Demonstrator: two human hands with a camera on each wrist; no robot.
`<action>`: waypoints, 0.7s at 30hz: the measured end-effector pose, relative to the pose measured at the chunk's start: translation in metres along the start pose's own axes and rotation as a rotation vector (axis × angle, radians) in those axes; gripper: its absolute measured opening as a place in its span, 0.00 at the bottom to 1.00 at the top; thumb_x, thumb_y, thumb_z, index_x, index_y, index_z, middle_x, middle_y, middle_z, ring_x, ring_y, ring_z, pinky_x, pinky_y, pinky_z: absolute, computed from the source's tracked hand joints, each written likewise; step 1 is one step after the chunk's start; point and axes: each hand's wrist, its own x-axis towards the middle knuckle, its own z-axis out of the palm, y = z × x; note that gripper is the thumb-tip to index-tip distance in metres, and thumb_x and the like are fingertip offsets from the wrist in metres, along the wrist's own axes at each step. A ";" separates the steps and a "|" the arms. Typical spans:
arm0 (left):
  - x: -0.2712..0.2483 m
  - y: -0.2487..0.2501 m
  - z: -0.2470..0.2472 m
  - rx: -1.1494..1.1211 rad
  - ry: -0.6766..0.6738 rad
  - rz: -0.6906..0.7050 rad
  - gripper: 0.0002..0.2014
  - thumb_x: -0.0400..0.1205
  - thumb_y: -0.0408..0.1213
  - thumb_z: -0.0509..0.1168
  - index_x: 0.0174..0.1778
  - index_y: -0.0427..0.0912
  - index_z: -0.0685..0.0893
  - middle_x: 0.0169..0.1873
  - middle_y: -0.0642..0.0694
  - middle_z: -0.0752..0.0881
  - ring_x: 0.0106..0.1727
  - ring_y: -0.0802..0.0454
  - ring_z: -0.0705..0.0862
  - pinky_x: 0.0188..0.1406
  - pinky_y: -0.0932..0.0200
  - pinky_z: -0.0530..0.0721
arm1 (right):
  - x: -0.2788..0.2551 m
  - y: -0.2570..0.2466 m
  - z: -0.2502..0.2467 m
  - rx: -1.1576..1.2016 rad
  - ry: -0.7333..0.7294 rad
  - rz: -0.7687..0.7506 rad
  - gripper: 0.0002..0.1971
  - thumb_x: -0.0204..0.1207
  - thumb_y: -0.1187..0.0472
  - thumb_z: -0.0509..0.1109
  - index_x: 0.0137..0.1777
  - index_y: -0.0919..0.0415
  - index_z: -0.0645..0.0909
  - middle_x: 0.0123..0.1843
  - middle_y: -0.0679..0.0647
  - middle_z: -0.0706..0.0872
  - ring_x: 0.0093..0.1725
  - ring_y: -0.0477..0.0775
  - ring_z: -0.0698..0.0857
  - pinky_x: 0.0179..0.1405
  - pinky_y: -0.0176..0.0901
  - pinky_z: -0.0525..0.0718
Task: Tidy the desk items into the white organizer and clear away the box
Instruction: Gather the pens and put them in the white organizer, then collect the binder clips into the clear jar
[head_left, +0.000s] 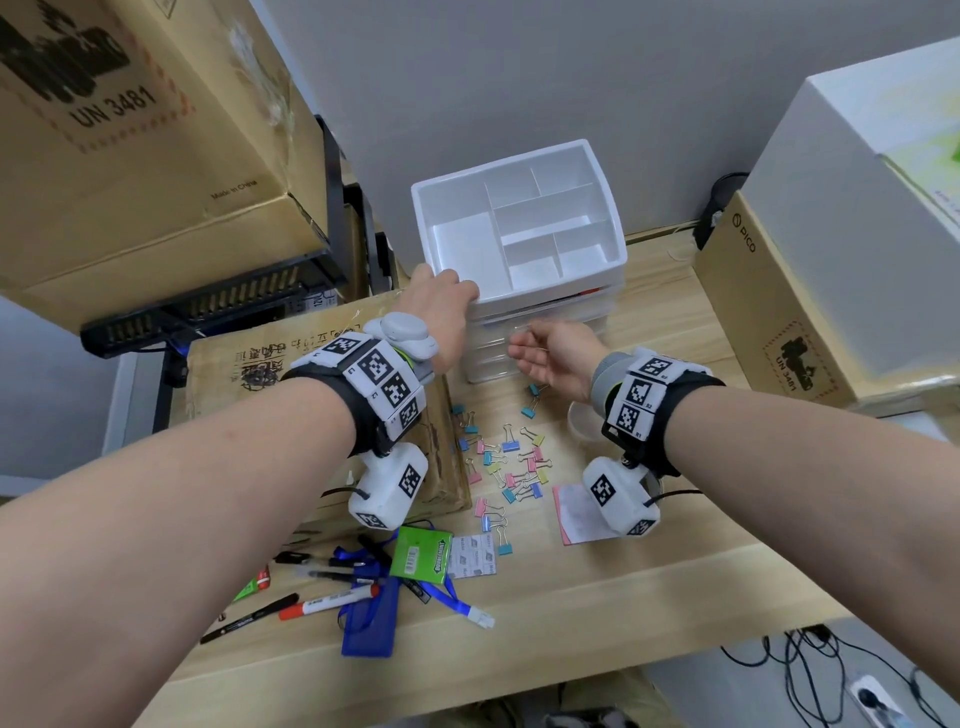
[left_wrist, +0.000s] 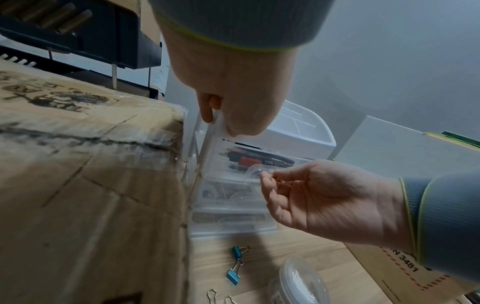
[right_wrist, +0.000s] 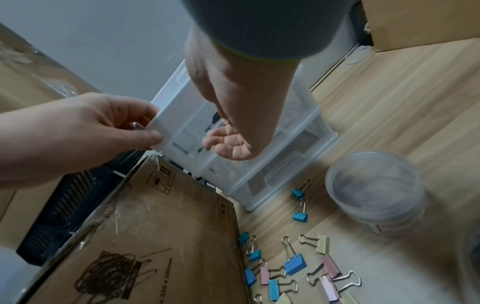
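Note:
The white organizer stands at the back of the desk, with open top compartments over clear drawers. My left hand pinches its front-left top corner, thumb and fingers either side of the rim. My right hand is palm up in front of the top drawer, fingertips curled on its clear handle. Pens show inside that drawer. A flat cardboard box lies left of the organizer. Several coloured binder clips are scattered on the desk.
Pens and markers, a green pack, a blue lanyard holder, pink sticky notes and a clear round tub lie nearer the front. Large cartons stand at left and right.

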 end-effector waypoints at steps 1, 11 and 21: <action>0.000 0.000 0.000 -0.001 0.002 0.003 0.21 0.80 0.25 0.57 0.67 0.46 0.79 0.57 0.45 0.80 0.62 0.42 0.72 0.46 0.55 0.70 | 0.000 0.000 0.000 -0.007 -0.003 0.000 0.14 0.89 0.64 0.54 0.47 0.66 0.79 0.42 0.56 0.88 0.39 0.50 0.89 0.32 0.39 0.86; 0.001 -0.001 0.004 0.020 0.008 0.026 0.19 0.80 0.25 0.57 0.64 0.46 0.80 0.54 0.45 0.80 0.59 0.43 0.72 0.44 0.55 0.69 | 0.001 -0.004 0.000 0.015 -0.048 -0.003 0.13 0.89 0.66 0.51 0.50 0.69 0.76 0.49 0.62 0.89 0.49 0.57 0.90 0.54 0.47 0.88; 0.003 -0.002 0.001 0.046 -0.024 0.035 0.19 0.79 0.26 0.56 0.63 0.45 0.79 0.53 0.46 0.80 0.58 0.42 0.72 0.44 0.56 0.67 | 0.006 -0.007 0.008 0.007 -0.044 0.000 0.14 0.89 0.66 0.50 0.67 0.71 0.70 0.49 0.61 0.90 0.46 0.57 0.92 0.36 0.43 0.90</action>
